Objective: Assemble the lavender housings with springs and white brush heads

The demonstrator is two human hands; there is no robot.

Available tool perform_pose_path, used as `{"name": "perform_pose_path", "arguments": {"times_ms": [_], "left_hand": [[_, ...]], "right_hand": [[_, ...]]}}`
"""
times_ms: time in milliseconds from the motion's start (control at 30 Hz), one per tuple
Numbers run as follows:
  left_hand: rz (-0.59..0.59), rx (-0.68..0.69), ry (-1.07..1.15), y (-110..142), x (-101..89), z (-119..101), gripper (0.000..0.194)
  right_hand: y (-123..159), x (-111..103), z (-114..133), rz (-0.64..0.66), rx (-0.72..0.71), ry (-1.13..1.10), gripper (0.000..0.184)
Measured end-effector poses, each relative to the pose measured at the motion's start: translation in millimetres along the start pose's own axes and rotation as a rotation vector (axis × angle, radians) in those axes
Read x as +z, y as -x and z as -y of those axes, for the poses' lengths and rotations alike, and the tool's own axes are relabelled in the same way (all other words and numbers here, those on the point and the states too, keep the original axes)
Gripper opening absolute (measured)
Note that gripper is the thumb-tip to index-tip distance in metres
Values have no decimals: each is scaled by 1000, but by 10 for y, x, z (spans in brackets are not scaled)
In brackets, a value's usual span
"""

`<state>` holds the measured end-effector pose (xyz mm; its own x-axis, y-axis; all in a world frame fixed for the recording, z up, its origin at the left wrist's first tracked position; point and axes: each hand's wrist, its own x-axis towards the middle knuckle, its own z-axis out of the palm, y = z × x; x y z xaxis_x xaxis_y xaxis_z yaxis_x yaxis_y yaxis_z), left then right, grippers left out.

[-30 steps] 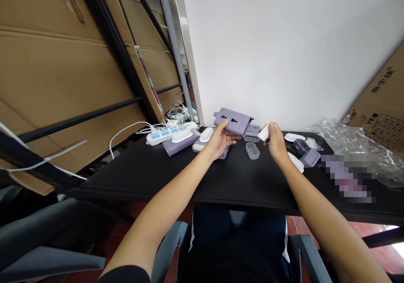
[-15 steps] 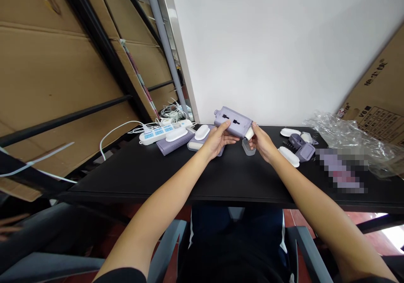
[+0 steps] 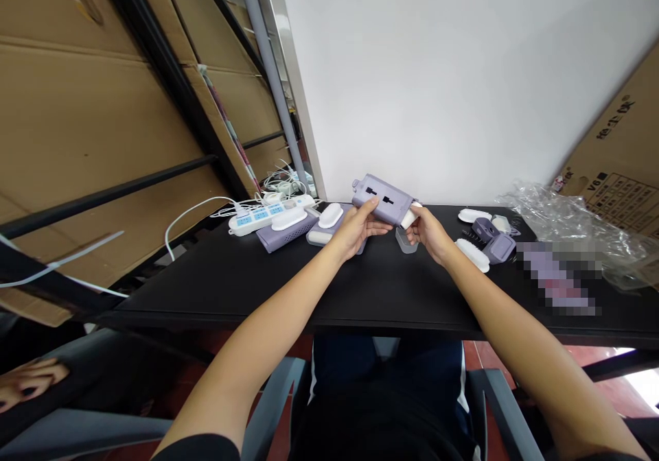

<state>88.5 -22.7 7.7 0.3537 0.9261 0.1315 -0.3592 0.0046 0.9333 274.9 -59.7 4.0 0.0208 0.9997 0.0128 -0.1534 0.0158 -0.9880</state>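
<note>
Above the table [image 3: 391, 296], left grip [image 3: 357, 231] clasps a purple case [image 3: 395, 199], thumb [image 3: 368, 206] uppermost.

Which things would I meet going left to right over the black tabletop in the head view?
White power strip with blue sockets, white oval pad beside the left hand, rectangular purple plastic housing with black slots, right hand, nearer white bristly oval pad, crumpled clear plastic bag.

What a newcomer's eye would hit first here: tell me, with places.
First, the purple case near the center, held in the left hand, with the right hand gripping a white piece at its end. Then the white power strip at left and crumpled clear plastic at right.
</note>
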Motion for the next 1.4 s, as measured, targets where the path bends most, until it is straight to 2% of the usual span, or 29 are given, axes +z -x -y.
{"name": "perform_pose_path", "arguments": {"times_ms": [133,300,433,667,1200,1400], "left_hand": [[-10,0,-34,-3,-11,12,50],[-57,50,0,-18,-37,26,45],[-36,31,16,-17,-32,17,46],[-24,42,27,-14,-37,19,48],[33,42,112,-26,-65,92,50],[73,57,115,8,-17,72,53]], "right_hand": [[-16,-10,-6,-5,-32,52,32],[-45,-22,-44,31,-95,182,40],[-49,-34,-77,29,-150,230,42],[-48,-49,-119,72,-228,180,45],[3,8,-61,227,-190,136,53],[52,29,-24,207,-233,125,60]]}}
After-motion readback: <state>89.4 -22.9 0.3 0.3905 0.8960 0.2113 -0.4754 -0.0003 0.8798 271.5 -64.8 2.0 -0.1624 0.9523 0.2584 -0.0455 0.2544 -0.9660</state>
